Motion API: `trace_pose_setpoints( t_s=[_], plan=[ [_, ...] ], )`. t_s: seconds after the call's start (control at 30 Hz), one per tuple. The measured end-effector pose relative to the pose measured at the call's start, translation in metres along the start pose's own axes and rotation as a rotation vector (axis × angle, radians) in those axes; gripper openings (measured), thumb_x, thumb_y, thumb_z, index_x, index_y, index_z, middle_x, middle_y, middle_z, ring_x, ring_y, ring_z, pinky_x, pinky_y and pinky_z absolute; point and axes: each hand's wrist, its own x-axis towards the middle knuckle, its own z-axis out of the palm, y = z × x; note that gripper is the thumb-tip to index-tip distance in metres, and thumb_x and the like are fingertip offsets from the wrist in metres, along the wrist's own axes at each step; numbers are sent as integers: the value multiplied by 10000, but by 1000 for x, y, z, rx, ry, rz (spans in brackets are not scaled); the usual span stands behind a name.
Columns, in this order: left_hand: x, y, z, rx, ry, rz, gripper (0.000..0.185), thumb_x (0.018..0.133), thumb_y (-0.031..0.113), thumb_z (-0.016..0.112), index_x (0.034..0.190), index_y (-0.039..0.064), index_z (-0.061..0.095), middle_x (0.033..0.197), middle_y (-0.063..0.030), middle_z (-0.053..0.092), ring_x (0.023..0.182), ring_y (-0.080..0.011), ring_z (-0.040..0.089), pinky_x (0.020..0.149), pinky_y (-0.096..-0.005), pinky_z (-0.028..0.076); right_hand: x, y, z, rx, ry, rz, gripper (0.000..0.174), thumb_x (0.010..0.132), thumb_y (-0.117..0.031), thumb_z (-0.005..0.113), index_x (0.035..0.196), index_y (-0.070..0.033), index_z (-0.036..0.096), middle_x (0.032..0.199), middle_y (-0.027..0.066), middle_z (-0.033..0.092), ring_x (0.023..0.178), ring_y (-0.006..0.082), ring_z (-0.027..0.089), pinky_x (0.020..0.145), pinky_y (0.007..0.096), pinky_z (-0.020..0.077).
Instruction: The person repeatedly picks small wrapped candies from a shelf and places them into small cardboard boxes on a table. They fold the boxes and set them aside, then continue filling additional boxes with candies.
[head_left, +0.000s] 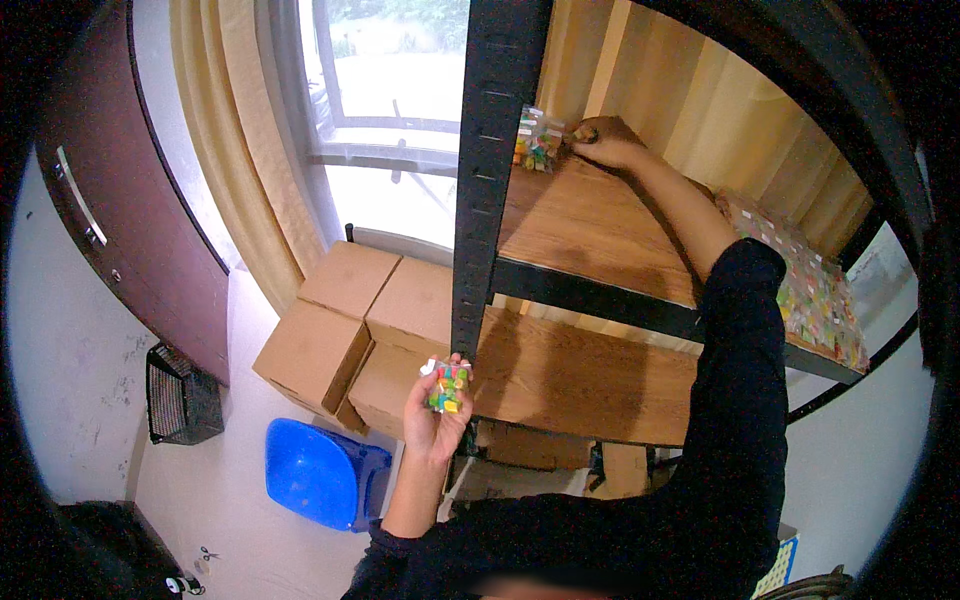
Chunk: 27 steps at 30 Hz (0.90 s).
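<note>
My left hand (435, 427) holds a small clear plastic bag of colourful pieces (450, 390) in front of the shelf post. The pieces are green, yellow, red and blue, and a white tag shows at the bag's top. My right hand (611, 150) reaches over the upper wooden shelf (592, 217) to its back left. Beside its fingers are similar clear bags (538, 146), partly hidden by the post. The fingers look curled, but whether they grip anything is unclear. Many more such bags (817, 292) lie in rows at the shelf's right end.
A black metal post (491, 180) rises between my arms. A lower wooden shelf (585, 375) sits beneath. Cardboard boxes (334, 352) stand left of the rack, with a blue plastic stool (311, 472) nearby. A black mesh basket (184, 397) and scissors (207, 556) are on the floor.
</note>
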Motion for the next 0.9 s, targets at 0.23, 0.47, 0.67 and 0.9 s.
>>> trace_pose_setpoints(
  t_s=[0.23, 0.47, 0.67, 0.9],
  plan=[
    [-1, -7, 7, 24, -3, 17, 252, 886, 142, 516, 1135, 100, 515, 1189, -144, 528, 1039, -241, 562, 671, -304, 559, -18, 13, -1, -158, 63, -87, 418, 749, -456, 622, 971, -102, 643, 981, 151, 646, 911, 334, 614, 805, 413, 489],
    [-4, -7, 0, -38, 13, -164, 276, 897, 113, 479, 1168, 128, 431, 1184, -92, 521, 1034, -237, 551, 667, -303, 547, -63, 29, -15, -145, 245, -115, 328, 754, -368, 655, 901, -75, 637, 836, 172, 645, 781, 354, 619, 718, 435, 495],
    [-12, -24, 7, 172, 53, -124, 325, 851, 132, 536, 1163, 65, 471, 1109, -143, 557, 936, -203, 580, 655, -267, 545, -116, 7, -37, 497, 421, 141, 269, 821, -328, 630, 821, -59, 627, 738, 84, 643, 652, 220, 616, 623, 322, 505],
    [-18, -88, 10, 255, 19, -415, 290, 890, 196, 512, 1138, 46, 507, 1058, -105, 585, 842, -200, 605, 602, -269, 543, -247, -56, -74, 1373, 596, 506, 273, 874, -358, 544, 906, -89, 584, 701, 14, 588, 513, 88, 518, 390, 188, 376]
  ],
)
